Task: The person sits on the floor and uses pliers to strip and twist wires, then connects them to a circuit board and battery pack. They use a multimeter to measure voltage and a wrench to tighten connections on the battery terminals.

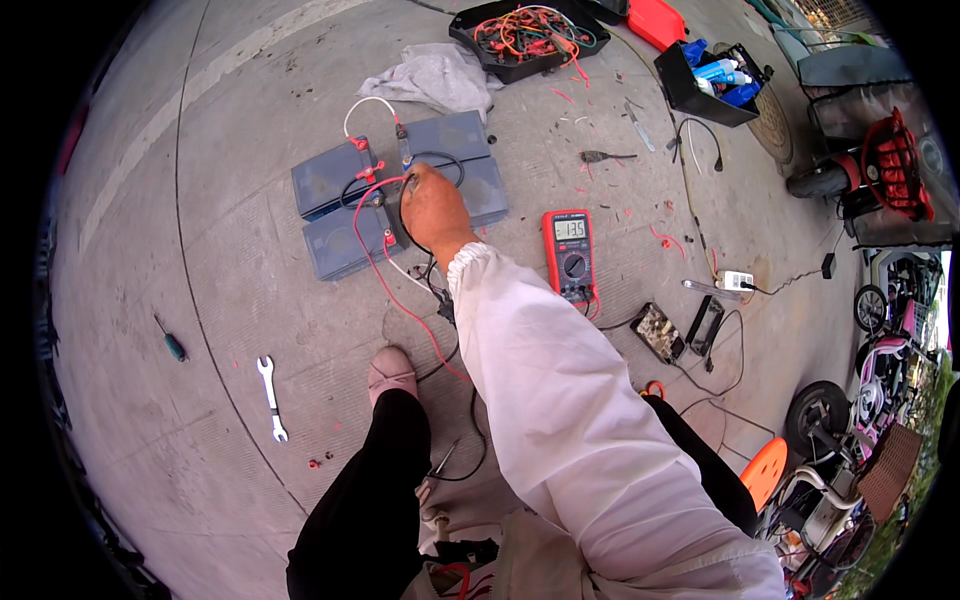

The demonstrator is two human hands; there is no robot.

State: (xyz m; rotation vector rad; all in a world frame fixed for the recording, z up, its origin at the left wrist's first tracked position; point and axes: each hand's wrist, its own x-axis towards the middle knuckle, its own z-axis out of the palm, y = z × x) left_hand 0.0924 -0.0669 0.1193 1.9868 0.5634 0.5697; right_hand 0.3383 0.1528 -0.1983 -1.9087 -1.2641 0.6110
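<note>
My right hand [432, 208] reaches out in a white sleeve and rests on top of a group of grey block batteries [330, 180] lying on the concrete. Its fingers are closed on a test probe pressed at a terminal between the blocks. Red and black leads [385, 275] run from the batteries back toward a red multimeter [570, 255] lying just right of my forearm, its display lit. A white cable [365, 103] loops between two of the batteries. My left hand is out of sight.
A spanner [271, 395] and a green screwdriver [172, 342] lie at the left. A grey cloth [430, 75], a black tray of wires [530, 35] and a black box of bottles [710, 80] sit beyond. Scooters [880, 170] and an orange stool [765, 470] crowd the right.
</note>
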